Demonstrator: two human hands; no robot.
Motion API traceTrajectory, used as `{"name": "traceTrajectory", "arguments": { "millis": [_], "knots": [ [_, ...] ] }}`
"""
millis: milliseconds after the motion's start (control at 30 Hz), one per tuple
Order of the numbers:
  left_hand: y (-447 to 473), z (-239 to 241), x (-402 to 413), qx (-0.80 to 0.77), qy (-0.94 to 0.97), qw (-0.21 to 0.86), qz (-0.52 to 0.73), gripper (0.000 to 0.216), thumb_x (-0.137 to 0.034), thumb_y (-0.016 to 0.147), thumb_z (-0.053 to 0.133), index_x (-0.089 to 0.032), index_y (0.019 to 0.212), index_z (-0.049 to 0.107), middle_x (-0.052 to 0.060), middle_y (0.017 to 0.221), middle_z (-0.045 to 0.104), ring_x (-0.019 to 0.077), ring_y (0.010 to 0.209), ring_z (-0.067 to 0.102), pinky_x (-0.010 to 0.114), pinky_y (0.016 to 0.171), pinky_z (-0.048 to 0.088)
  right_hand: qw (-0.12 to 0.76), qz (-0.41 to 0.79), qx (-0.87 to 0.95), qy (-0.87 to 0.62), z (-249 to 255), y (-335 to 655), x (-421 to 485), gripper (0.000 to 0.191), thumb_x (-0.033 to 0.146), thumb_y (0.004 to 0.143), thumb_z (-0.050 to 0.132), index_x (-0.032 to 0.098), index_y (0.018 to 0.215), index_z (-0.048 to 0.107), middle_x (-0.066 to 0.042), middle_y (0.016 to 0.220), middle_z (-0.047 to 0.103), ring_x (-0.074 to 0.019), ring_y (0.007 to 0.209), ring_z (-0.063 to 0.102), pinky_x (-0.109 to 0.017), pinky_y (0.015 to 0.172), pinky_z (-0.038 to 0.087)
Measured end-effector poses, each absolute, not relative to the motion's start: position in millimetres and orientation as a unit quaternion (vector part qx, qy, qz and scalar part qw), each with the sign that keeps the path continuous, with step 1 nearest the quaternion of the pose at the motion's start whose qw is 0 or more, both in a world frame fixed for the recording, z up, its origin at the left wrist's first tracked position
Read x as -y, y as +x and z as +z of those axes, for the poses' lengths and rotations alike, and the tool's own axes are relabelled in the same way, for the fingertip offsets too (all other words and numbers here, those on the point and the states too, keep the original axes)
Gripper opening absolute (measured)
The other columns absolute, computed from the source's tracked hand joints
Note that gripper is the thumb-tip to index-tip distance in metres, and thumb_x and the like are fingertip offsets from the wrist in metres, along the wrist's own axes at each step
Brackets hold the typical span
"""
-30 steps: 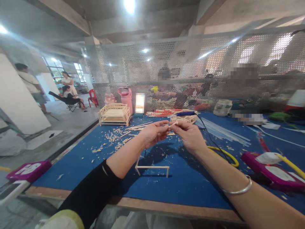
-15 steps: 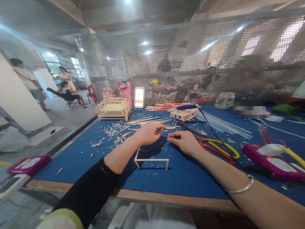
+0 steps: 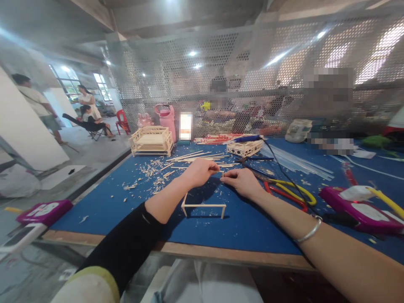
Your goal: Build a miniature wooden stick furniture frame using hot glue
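Note:
My left hand (image 3: 202, 172) is closed in a pinch, with the tip of a thin wooden stick showing at its fingertips. Right beside it, my right hand (image 3: 242, 182) pinches a short wooden stick (image 3: 222, 174). The fingertips of both hands nearly meet there, and I cannot tell whether the two pieces touch. In front of my hands, a small frame of thin wooden sticks (image 3: 204, 205) stands on short legs on the blue tabletop (image 3: 252, 235). My left forearm and hand hide its far part.
Behind my hands lie loose sticks (image 3: 197, 157) and wood scraps (image 3: 154, 172). A miniature wooden bench (image 3: 152, 141), pink bottle (image 3: 167, 122), lit phone (image 3: 185, 126) and blue-handled corded tool (image 3: 248, 138) stand or lie farther back. Pliers (image 3: 293, 191) and a purple device (image 3: 360, 210) are at right.
My left fingers have closed and come nearer to my right fingertips. The short stick at the right fingertips now shows more clearly. The view has shifted slightly; the stick frame still stands.

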State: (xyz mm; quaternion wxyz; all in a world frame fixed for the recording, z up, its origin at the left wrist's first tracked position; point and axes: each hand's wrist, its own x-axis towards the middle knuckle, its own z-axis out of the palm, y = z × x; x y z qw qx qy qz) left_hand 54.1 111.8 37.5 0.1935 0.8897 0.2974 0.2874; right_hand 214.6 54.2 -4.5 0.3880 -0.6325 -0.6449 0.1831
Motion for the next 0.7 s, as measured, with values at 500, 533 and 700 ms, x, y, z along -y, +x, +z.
{"name": "traceTrajectory", "arguments": {
  "millis": [500,533,700],
  "knots": [
    [55.3,37.0,-113.8,-0.296,0.899,0.162,0.278,0.016,-0.01,0.069,0.063,-0.023,0.068,0.073,0.001,0.068,0.071,0.0176,0.068,0.061,0.025,0.067,0.044,0.385,0.176,0.641,-0.64,-5.2,215.9,-55.4,0.021,0.035,0.067,0.062,0.018,0.065,0.073,0.002,0.056,0.066,-0.0132,0.053,0.055,-0.024,0.053,0.037],
    [55.2,37.1,-113.7,-0.297,0.9,0.16,0.277,0.016,-0.01,0.069,0.063,-0.023,0.068,0.073,0.001,0.068,0.071,0.0177,0.069,0.062,0.026,0.067,0.044,0.386,0.176,0.641,-0.64,-5.1,215.7,-55.4,0.021,0.036,0.067,0.062,0.018,0.065,0.073,0.002,0.056,0.066,-0.013,0.053,0.054,-0.023,0.053,0.037],
    [54.8,36.8,-113.3,-0.3,0.902,0.146,0.273,0.017,-0.01,0.07,0.064,-0.024,0.069,0.073,0.001,0.071,0.072,0.0184,0.071,0.063,0.027,0.07,0.045,0.387,0.176,0.641,-0.639,-4.2,214.0,-55.4,0.021,0.035,0.067,0.062,0.017,0.063,0.073,0.002,0.055,0.065,-0.0125,0.052,0.053,-0.023,0.051,0.036]
  ]
}}
